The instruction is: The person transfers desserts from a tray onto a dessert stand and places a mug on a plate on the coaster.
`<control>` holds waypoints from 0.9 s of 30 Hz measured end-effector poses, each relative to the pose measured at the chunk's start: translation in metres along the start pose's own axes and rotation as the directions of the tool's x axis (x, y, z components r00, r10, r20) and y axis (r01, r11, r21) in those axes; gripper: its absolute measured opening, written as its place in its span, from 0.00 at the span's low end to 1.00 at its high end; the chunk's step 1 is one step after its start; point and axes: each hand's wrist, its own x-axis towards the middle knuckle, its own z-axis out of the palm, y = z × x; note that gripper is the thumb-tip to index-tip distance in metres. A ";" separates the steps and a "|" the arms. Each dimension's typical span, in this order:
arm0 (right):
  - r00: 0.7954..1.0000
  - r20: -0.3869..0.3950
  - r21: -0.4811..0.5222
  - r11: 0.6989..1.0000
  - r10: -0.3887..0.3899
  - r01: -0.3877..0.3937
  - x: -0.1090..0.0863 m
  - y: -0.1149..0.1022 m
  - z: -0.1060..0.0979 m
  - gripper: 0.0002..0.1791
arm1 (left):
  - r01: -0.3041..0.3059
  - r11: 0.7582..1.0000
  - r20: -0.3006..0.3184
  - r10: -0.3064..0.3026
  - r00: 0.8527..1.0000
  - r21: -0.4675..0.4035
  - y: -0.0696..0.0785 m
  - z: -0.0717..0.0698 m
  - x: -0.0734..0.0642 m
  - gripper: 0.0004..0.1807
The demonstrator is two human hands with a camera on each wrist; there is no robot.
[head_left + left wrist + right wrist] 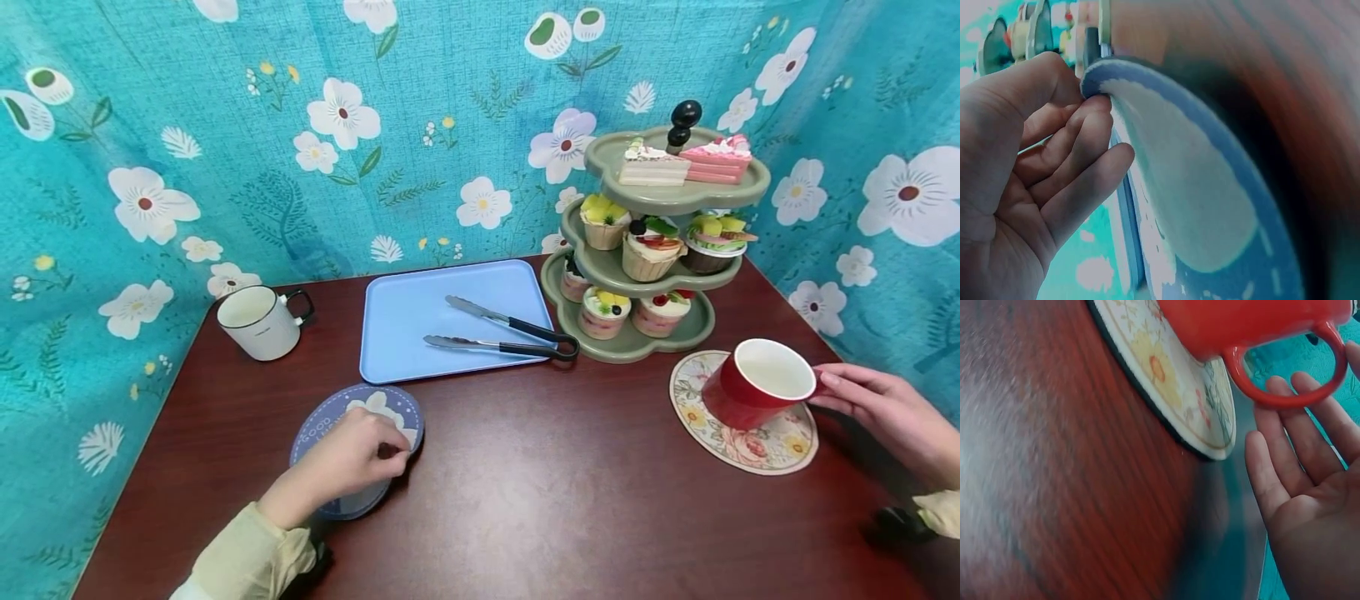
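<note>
A round blue coaster [360,492] with a white flower pattern is under my left hand [356,454]. In the left wrist view, the thumb and fingertips of that hand [1054,137] pinch the rim of the coaster [1191,175]. A red mug [750,387] with a white inside stands upright on a round floral coaster [750,450] at the right. My right hand [885,408] is at the mug's handle. Seen from the right wrist, its fingers [1291,444] are loosely extended, with some fingertips behind the lower curve of the red handle [1285,400].
A blue tray [405,308] at the back carries metal tongs [517,346] with black handles, which overhang its right side. Behind, a green three-tier stand [678,196] bears cake slices and several cupcakes. A white mug [262,325] stands back left.
</note>
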 end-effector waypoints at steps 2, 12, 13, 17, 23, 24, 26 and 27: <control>0.999 -0.027 -0.065 0.997 0.031 -0.032 -0.003 0.001 -0.003 0.23 | -0.011 1.000 0.012 0.011 1.000 -0.001 0.005 0.005 0.009 0.15; 0.924 -0.258 -0.601 0.703 0.281 -0.381 -0.008 0.005 -0.003 0.14 | -0.034 0.999 0.101 0.034 0.994 -0.006 0.033 0.031 0.054 0.17; 0.921 -0.269 -0.627 0.675 0.281 -0.389 -0.008 0.004 -0.001 0.17 | -0.038 0.999 0.109 0.039 0.993 -0.012 0.035 0.034 0.058 0.17; 0.925 -0.287 -0.713 0.591 0.247 -0.379 -0.007 0.002 0.004 0.27 | -0.042 0.998 0.139 0.047 0.989 -0.038 0.046 0.046 0.074 0.16; 0.933 -0.305 -0.796 0.488 0.191 -0.360 -0.003 -0.001 0.012 0.33 | -0.049 0.999 0.219 0.050 0.975 -0.009 0.069 0.062 0.101 0.16; 0.932 -0.308 -0.803 0.473 0.192 -0.363 -0.003 -0.002 0.013 0.33 | -0.060 0.998 0.226 0.058 0.972 0.005 0.074 0.064 0.104 0.15; 0.927 -0.315 -0.804 0.462 0.203 -0.374 -0.002 -0.003 0.014 0.35 | -0.083 0.996 0.234 0.071 0.970 0.041 0.082 0.070 0.111 0.13; 0.924 -0.317 -0.800 0.463 0.212 -0.381 -0.002 -0.003 0.014 0.36 | -0.094 0.994 0.235 0.077 0.969 0.063 0.086 0.073 0.114 0.12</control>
